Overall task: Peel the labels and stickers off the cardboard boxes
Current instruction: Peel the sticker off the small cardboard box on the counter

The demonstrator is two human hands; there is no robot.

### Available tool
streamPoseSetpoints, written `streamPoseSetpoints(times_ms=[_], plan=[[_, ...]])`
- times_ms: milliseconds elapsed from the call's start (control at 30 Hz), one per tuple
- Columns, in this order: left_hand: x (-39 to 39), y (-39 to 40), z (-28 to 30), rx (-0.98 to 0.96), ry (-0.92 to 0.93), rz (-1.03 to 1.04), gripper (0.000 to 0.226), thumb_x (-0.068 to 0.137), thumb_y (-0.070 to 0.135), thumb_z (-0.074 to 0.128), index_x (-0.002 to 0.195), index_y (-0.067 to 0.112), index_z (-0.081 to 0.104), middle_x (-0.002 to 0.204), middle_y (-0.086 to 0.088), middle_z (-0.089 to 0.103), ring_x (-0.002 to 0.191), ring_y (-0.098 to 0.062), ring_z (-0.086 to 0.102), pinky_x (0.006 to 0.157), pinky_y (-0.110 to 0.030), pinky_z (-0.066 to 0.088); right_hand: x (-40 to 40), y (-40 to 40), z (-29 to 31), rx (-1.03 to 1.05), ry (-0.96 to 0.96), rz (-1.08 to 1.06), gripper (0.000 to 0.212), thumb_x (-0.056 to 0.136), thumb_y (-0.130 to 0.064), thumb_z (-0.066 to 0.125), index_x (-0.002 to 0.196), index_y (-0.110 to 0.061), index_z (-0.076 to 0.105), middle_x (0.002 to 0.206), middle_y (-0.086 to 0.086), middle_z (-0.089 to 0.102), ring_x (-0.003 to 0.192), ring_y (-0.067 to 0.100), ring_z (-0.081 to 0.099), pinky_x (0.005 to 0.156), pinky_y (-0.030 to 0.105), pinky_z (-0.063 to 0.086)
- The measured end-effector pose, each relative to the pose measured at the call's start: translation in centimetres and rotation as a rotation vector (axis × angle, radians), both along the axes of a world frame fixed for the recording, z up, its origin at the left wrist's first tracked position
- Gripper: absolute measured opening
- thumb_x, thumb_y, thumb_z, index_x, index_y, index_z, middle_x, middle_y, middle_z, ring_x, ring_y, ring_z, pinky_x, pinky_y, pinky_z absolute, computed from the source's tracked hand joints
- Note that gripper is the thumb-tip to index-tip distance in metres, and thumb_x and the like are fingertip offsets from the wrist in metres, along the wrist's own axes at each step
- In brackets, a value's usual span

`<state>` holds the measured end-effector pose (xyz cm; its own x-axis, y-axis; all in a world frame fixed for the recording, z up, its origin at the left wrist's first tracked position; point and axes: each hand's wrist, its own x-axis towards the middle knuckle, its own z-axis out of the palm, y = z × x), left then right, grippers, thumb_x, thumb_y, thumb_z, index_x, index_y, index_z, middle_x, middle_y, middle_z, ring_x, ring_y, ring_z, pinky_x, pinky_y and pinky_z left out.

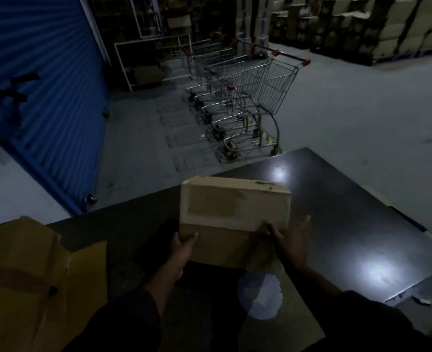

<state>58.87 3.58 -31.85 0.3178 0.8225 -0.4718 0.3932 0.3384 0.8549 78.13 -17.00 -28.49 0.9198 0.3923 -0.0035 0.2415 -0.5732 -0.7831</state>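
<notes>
On a dark, glossy table [349,224], a person holds a small cardboard box [235,219] up on edge in front of them. The box is pale brown and rectangular, its broad face turned toward the camera. A lighter border frames that face on the top and sides, and a darker, rough-edged patch runs across the middle where the surface looks scuffed or stripped. A small dark printed mark sits near the top right corner. The lower half of the box is a plainer, darker brown. The left hand [181,247] grips the lower left corner, thumb over the front face and fingers curled behind. The right hand [291,240] rests against the right edge with fingers spread and mostly straight, the thumb touching the front near the line between the two tones. Beside the left arm lies a larger opened yellow-brown box [32,275]. Beyond the table stands a row of nested shopping carts [248,97] near a blue roller shutter [52,85].
</notes>
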Motion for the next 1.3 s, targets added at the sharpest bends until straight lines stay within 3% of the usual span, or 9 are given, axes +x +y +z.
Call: streamPoseSetpoints(times_ms=[100, 267, 367, 533, 667, 833, 1000, 1200, 1300], plan=[[0.2, -0.4, 0.0, 0.029, 0.012, -0.024, 0.060, 0.089, 0.025, 0.071, 0.141, 0.009, 0.045, 0.129, -0.012, 0.062, 0.109, -0.028, 0.062, 0.089, -0.037, 0.053, -0.3, -0.8, -2.4, -0.033, 0.118, 0.061, 0.067, 0.077, -0.052, 0.074, 0.121, -0.005, 0.056, 0.108, 0.019, 0.067, 0.101, 0.036, 0.064, 0.084, 0.038, 0.048], [0.3, -0.6, 1.7, 0.059, -0.047, -0.013, 0.047, 0.094, 0.018, 0.062, 0.139, 0.012, 0.048, 0.128, -0.011, 0.062, 0.107, -0.027, 0.061, 0.084, -0.033, 0.049, 0.5, -0.3, -2.0, 0.018, 0.148, 0.176, 0.066, 0.073, -0.056, 0.078, 0.127, -0.037, 0.045, 0.118, 0.011, 0.065, 0.095, 0.033, 0.066, 0.077, 0.039, 0.053], [0.4, 0.3, 3.5, 0.095, -0.088, 0.016, 0.045, 0.099, 0.023, 0.055, 0.142, 0.015, 0.044, 0.130, -0.008, 0.057, 0.109, -0.026, 0.058, 0.083, -0.034, 0.051, 1.0, 0.7, 1.4, 0.088, 0.114, 0.211, 0.064, 0.081, -0.041, 0.078, 0.132, -0.014, 0.051, 0.123, 0.002, 0.060, 0.105, 0.020, 0.059, 0.080, 0.026, 0.041], [1.4, 2.1, 5.8, 0.132, -0.195, 0.129, 0.055, 0.092, 0.048, 0.060, 0.140, 0.026, 0.047, 0.128, -0.009, 0.061, 0.108, -0.027, 0.062, 0.085, -0.043, 0.055, 2.7, 2.7, 5.3, 0.166, 0.199, 0.152, 0.046, 0.094, -0.041, 0.063, 0.133, -0.017, 0.055, 0.107, 0.001, 0.063, 0.080, 0.009, 0.058, 0.059, 0.022, 0.043], [1.9, 2.5, 7.9, 0.228, -0.235, 0.164, 0.055, 0.090, 0.046, 0.064, 0.139, 0.030, 0.047, 0.117, -0.006, 0.065, 0.097, -0.023, 0.066, 0.073, -0.038, 0.056, 3.6, 3.4, 7.3, 0.260, 0.171, 0.096, 0.051, 0.091, -0.045, 0.064, 0.133, -0.018, 0.051, 0.122, 0.007, 0.062, 0.099, 0.024, 0.062, 0.072, 0.032, 0.050], [1.2, 3.3, 9.7, 0.295, -0.155, 0.147, 0.043, 0.081, 0.054, 0.069, 0.117, 0.033, 0.059, 0.095, 0.001, 0.073, 0.084, -0.020, 0.072, 0.074, -0.046, 0.061, 5.4, 3.7, 9.7, 0.279, 0.141, 0.040, 0.063, 0.091, -0.046, 0.063, 0.140, -0.021, 0.034, 0.124, 0.007, 0.061, 0.084, 0.021, 0.066, 0.058, 0.029, 0.048], [1.8, 2.8, 8.8, 0.294, 0.040, 0.123, 0.057, 0.086, 0.035, 0.071, 0.136, 0.024, 0.048, 0.119, -0.002, 0.066, 0.094, -0.020, 0.068, 0.078, -0.041, 0.059, 4.6, 3.9, 7.5, 0.131, 0.165, 0.123, 0.044, 0.091, -0.020, 0.067, 0.128, -0.013, 0.044, 0.122, 0.012, 0.058, 0.096, 0.021, 0.060, 0.059, 0.026, 0.045], [3.0, 0.8, 7.1, 0.519, 0.141, 0.050, 0.053, 0.092, 0.035, 0.064, 0.139, 0.023, 0.045, 0.122, -0.002, 0.065, 0.104, -0.022, 0.065, 0.087, -0.046, 0.056, 2.0, 2.8, 5.3, -0.140, -0.341, 0.214, 0.043, 0.088, -0.028, 0.068, 0.125, -0.013, 0.054, 0.142, 0.011, 0.043, 0.130, 0.031, 0.042, 0.103, 0.043, 0.038], [3.3, 0.9, 7.1, 0.586, 0.189, 0.027, 0.048, 0.091, 0.038, 0.063, 0.135, 0.022, 0.050, 0.119, -0.002, 0.065, 0.107, -0.023, 0.063, 0.089, -0.048, 0.055, 0.4, 3.4, 5.4, -0.029, -0.429, 0.475, 0.042, 0.087, -0.021, 0.070, 0.126, -0.013, 0.058, 0.143, 0.009, 0.048, 0.129, 0.027, 0.046, 0.106, 0.040, 0.039]])
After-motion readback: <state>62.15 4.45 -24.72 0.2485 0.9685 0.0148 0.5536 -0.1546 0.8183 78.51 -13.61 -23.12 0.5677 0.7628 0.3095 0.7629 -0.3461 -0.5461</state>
